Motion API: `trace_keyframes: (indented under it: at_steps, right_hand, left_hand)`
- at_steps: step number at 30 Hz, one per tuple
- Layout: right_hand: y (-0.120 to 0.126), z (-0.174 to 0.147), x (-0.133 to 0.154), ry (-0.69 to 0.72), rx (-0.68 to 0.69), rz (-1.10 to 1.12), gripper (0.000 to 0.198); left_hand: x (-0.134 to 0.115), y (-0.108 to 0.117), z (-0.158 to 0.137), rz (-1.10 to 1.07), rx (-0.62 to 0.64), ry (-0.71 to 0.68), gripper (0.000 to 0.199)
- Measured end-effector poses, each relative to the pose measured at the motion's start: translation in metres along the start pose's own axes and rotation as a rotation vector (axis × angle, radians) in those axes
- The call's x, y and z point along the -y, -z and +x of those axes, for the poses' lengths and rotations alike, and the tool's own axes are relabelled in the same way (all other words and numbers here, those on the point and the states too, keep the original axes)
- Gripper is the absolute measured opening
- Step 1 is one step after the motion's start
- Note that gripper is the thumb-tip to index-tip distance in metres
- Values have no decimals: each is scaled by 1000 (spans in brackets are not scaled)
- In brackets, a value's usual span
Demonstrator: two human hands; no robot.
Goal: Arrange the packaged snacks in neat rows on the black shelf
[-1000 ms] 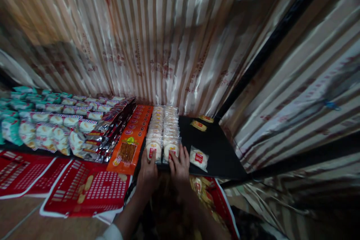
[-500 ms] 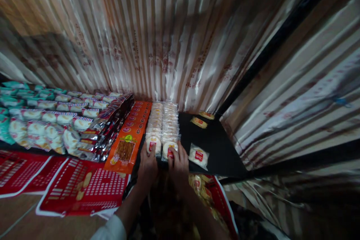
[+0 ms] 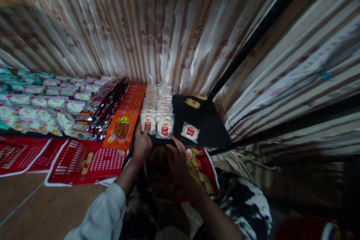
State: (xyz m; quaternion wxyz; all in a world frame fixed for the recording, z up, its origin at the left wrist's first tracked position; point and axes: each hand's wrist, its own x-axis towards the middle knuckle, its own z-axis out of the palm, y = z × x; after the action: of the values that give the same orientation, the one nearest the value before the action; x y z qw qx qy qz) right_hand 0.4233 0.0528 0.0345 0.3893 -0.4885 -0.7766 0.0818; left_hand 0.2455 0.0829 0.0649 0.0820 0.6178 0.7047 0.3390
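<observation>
Two rows of clear-wrapped round white rice crackers stand side by side on a black shelf (image 3: 208, 131). My left hand (image 3: 142, 143) is closed at the front rice cracker packet (image 3: 148, 123) of the left row, its thumb on the red label. At the head of the right row, another rice cracker packet (image 3: 164, 129) faces me, untouched. Just below it, my right hand (image 3: 177, 152) is by the shelf's front edge, fingers apart and holding nothing that I can see. To the right lies a single rice cracker packet (image 3: 190, 131).
An orange snack bag (image 3: 121, 122) and dark shiny bags (image 3: 104, 108) stand left of the rows. Two small yellow packets (image 3: 192, 102) lie at the back right. Below, a red basket (image 3: 212, 168) contains gold-wrapped snacks (image 3: 198, 170). Corrugated sheeting (image 3: 157, 26) rises behind the shelf.
My right hand has come away from the front packet of the right row, down to the shelf edge. My left hand stays at its packet. The whole view has shifted.
</observation>
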Motion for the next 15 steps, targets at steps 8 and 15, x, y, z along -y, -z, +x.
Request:
trace_keyframes:
  at_steps: [8,15]
  right_hand:
    - [14,-66,22,-64,648,17,25]
    - [-8,-89,21,-87,709,23,40]
  left_hand:
    - [-18,24,-39,66,111,-82,34]
    - [-35,20,-96,421,974,-231,27]
